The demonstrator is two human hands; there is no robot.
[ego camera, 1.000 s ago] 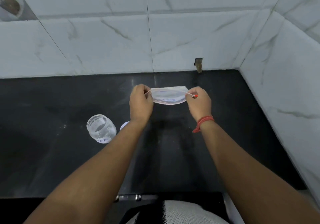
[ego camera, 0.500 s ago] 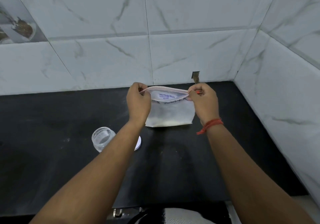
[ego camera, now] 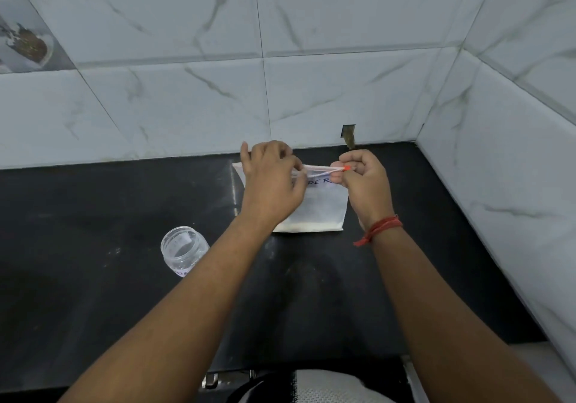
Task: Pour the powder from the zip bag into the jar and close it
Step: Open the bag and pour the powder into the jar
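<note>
Both hands (ego camera: pixel 274 181) (ego camera: pixel 364 181) pinch zip bag (ego camera: pixel 321 209) mouth | bag upright, mouth up, seemingly parted | jar (ego camera: pixel 184 251) open

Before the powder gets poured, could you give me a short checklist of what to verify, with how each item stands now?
1. Jar open: ok. The jar stands lidless on the black counter.
2. Zip bag mouth open: ok in part. The zip bag has its top strips parted between the hands; how wide, cannot tell.
3. Grip on bag: ok. Left hand and right hand both pinch the top edge.
4. Powder settled low: ok. It lies along the bag's bottom edge.
5. Bag over jar: not ok. The jar sits apart, to the left and nearer the person.
6. Lid within reach: cannot tell. No lid shows.
</note>
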